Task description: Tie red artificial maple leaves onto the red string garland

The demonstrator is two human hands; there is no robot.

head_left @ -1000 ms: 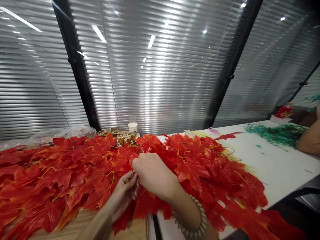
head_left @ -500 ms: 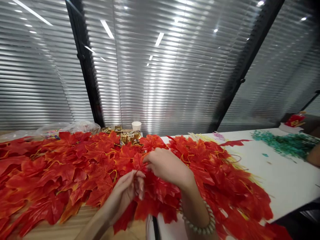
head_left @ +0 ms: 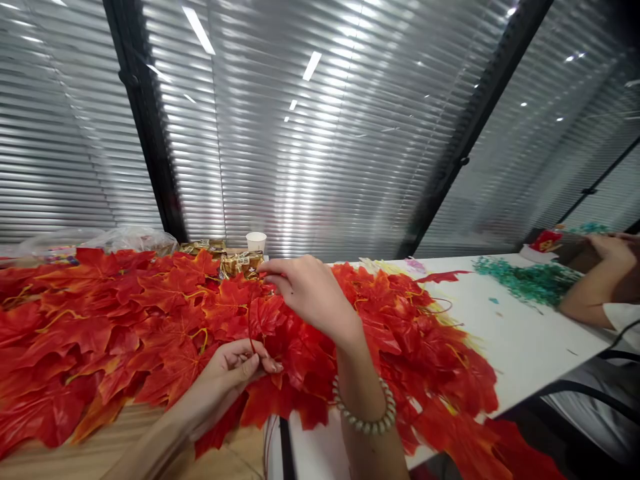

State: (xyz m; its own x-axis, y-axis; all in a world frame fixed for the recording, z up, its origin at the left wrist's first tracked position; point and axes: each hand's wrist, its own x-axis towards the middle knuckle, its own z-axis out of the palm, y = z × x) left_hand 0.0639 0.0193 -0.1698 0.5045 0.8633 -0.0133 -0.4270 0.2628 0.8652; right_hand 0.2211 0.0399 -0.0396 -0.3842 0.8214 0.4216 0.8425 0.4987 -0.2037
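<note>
Red artificial maple leaves (head_left: 170,313) with orange edges lie in a thick, overlapping heap before me. A thin dark red cord (head_left: 250,320) runs upward from my left hand (head_left: 237,367), whose thumb and fingers are pinched on it low over the leaves. My right hand (head_left: 313,293), with a beaded bracelet (head_left: 365,423) at the wrist, is higher and farther off. Its fingers are pinched together near the cord's upper end. The exact spot where the right fingertips meet the cord is hard to make out.
Gold packets (head_left: 243,265), a paper cup (head_left: 256,242) and clear plastic bags (head_left: 133,239) stand behind the leaves. Teal foliage (head_left: 530,280) lies on the white table (head_left: 540,347) at right, beside another person's arm (head_left: 595,287). Blinds (head_left: 300,167) rise behind.
My right hand has lifted up and away from my left, and the red cord now stretches between them. The view has swung right, showing more of the other person.
</note>
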